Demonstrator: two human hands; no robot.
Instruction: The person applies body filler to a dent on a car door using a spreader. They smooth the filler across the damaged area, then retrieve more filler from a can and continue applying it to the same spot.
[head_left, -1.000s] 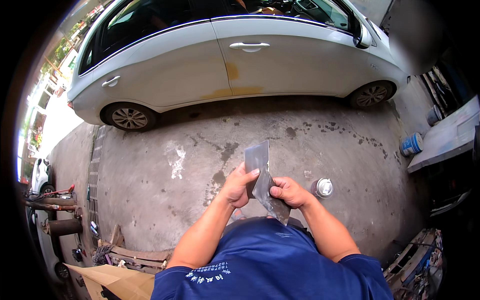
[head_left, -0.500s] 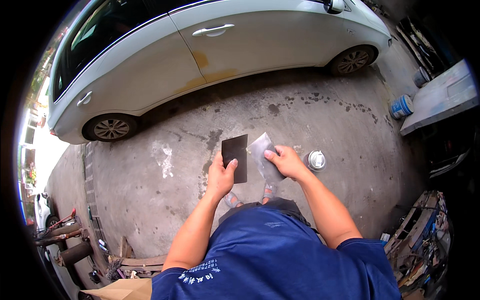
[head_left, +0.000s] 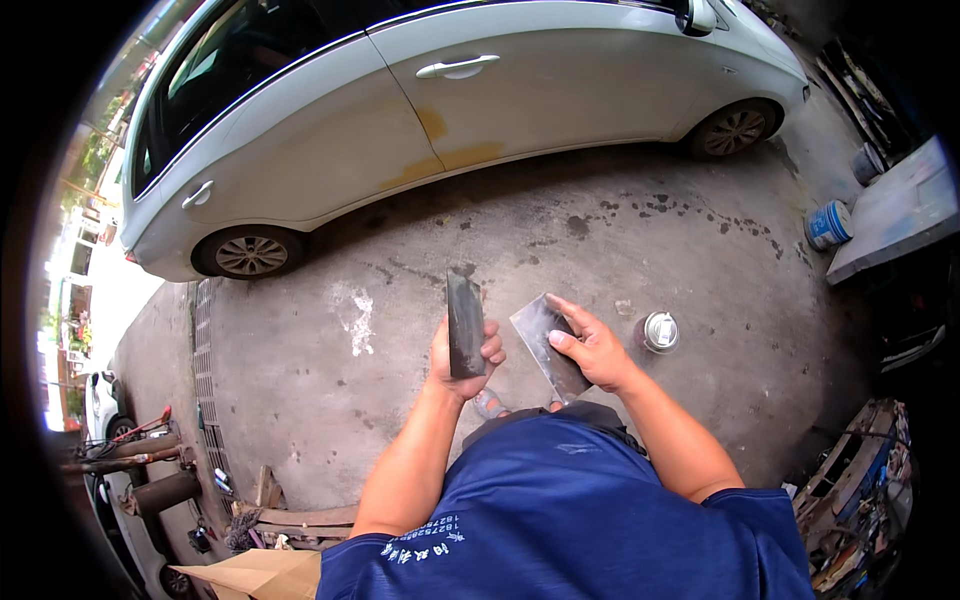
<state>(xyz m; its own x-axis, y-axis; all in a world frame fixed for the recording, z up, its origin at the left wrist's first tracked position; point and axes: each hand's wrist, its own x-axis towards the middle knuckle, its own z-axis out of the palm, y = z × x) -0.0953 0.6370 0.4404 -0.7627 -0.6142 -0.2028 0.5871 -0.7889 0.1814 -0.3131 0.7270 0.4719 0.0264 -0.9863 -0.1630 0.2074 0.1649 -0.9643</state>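
Dark plate point(head_left: 465, 330): gripped in your left hand point(head_left: 491, 350), just flipped, its streaked face now showing
Grey sheet point(head_left: 546, 338): pinched, tilted, in your right hand point(head_left: 598, 352), apart from the plate
Lidded can point(head_left: 658, 333): on the floor point(head_left: 300, 410) nearby
White car point(head_left: 560, 105): ahead

A: Light?
B: Daylight from my left. Ground outside point(head_left: 130, 310) is blown out to white; the concrete floor point(head_left: 300, 340) sits in soft, fairly even mid-grey.
A: Shadows?
B: Dark band under the car point(head_left: 560, 110); its white paint reads dull. Far right drops to near black.
A: Glare?
B: Pale sheen on the grey plate point(head_left: 540, 335) in my right hand point(head_left: 597, 355); the dark plate point(head_left: 465, 325) shows only dull streaks.
A: Sharpness, distortion?
B: Centre readable, rim soft, upper right hazy. Fisheye bows the car's lower edge; corners are black.
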